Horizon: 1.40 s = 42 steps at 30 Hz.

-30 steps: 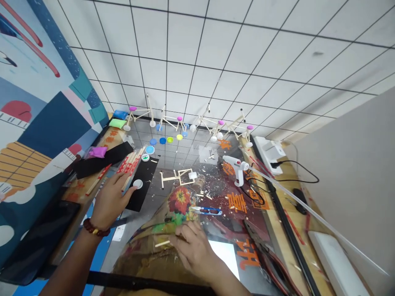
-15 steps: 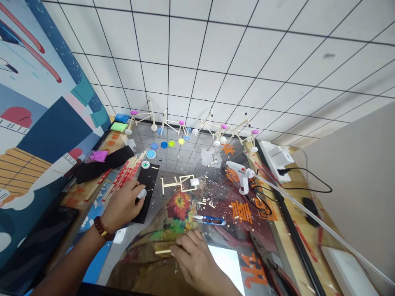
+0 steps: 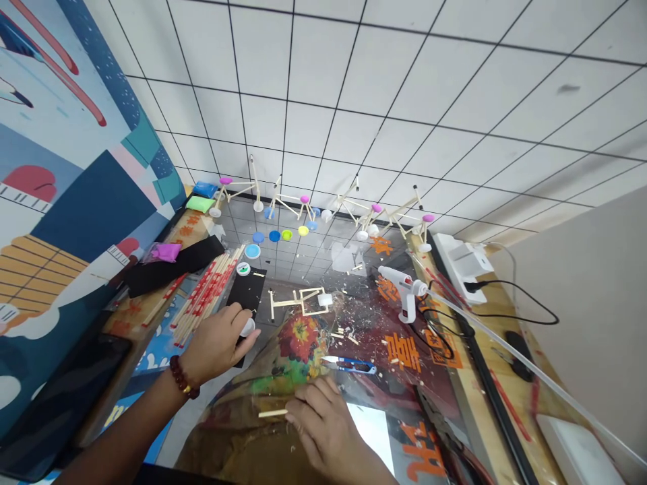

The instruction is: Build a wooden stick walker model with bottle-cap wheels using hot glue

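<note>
My left hand [image 3: 215, 347], closed, has a small round white cap [image 3: 247, 328] between thumb and fingers, over the edge of a black strip [image 3: 247, 293]. Low in the middle, my right hand [image 3: 321, 417] pinches a short wooden stick [image 3: 273, 413] that points left. Beyond the hands lies a small stick frame [image 3: 288, 302] with a white piece [image 3: 325, 300] at its right end. Blue-handled thread snips [image 3: 350, 364] rest just above my right hand. A white and green cap [image 3: 243, 269] sits at the top of the black strip.
Several stick models [image 3: 348, 202] with pink tops stand along the tiled wall, behind coloured caps [image 3: 274, 236]. A white glue gun [image 3: 404, 293] with its cord is on the right, near pliers [image 3: 447, 438]. Red-marked chopsticks [image 3: 209, 293] and a dark phone [image 3: 60, 404] lie left.
My left hand has moved slightly right and down with the white cap, its thumb now reaching further out. The right hand keeps its stick. The whole view has shifted a little.
</note>
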Available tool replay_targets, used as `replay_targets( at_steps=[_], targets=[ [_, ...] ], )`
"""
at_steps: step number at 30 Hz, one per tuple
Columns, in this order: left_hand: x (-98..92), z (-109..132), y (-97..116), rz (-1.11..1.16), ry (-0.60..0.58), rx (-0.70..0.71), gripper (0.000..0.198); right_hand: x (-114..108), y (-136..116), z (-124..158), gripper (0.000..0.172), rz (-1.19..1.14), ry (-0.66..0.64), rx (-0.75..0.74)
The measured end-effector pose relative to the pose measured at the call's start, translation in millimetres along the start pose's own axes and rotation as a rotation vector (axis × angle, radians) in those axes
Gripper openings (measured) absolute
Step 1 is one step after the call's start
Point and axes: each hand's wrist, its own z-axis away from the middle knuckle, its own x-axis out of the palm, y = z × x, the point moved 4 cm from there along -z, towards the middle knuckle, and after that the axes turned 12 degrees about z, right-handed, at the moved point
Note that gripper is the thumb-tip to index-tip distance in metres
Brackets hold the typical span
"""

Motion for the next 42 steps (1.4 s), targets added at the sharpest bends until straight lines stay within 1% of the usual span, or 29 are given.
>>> replay_targets(
  at_steps=[3, 5, 12, 15, 17, 19, 21, 23, 25, 28, 30, 32, 35, 37, 39, 42],
  targets=[
    [7.7, 2, -1, -0.027, 0.027, 0.066, 0.028, 0, -1, -1, 0.014, 0.005, 0.012, -0.023],
    [10.2, 2, -2, -0.010, 0.051, 0.084, 0.029, 0, -1, -1, 0.015, 0.001, 0.021, -0.028],
    [13.2, 2, -5, 0.029, 0.102, 0.041, 0.033, 4, 1, -1, 0.017, 0.017, 0.013, -0.025],
    [7.3, 3, -6, 0.040, 0.111, 0.061, 0.032, 4, 1, -2, 0.017, 0.014, 0.027, -0.022],
    [-3.6, -1, -10, 0.049, 0.124, 0.077, 0.032, 4, 1, -2, 0.018, 0.012, 0.038, -0.020],
    [-20.0, -14, -20, 0.052, 0.168, 0.058, 0.029, 4, 1, -1, 0.017, 0.011, 0.043, -0.022],
    [-37.3, -34, -35, 0.056, 0.232, 0.015, 0.028, 4, 0, -1, 0.016, 0.011, 0.041, -0.027],
    [-48.9, -62, -51, 0.086, 0.258, -0.038, 0.027, 5, 1, -1, 0.016, 0.007, 0.039, -0.034],
    [-53.5, -94, -65, 0.175, 0.286, -0.070, 0.025, 5, 1, -2, 0.017, 0.002, 0.037, -0.035],
    [-43.6, -140, -78, 0.305, 0.242, -0.159, 0.025, 8, 3, -1, 0.017, 0.002, 0.022, -0.026],
    [-30.7, -165, -79, 0.306, 0.180, -0.176, 0.025, 10, 5, 1, 0.019, 0.003, 0.001, -0.019],
    [-18.1, -184, -77, 0.292, 0.140, -0.171, 0.023, 12, 6, 2, 0.021, 0.002, -0.010, -0.014],
    [-5.0, -199, -76, 0.281, 0.113, -0.187, 0.020, 11, 5, 2, 0.022, 0.001, 0.005, -0.011],
    [-2.4, -203, -78, 0.289, 0.120, -0.202, 0.010, 8, 4, 0, 0.022, 0.006, 0.005, -0.011],
    [-4.6, -203, -80, 0.316, 0.144, -0.208, 0.004, 5, 3, -2, 0.022, 0.015, -0.003, -0.007],
    [-13.7, -193, -83, 0.374, 0.202, -0.218, 0.006, 2, 3, -4, 0.021, 0.021, -0.008, -0.001]
  ],
)
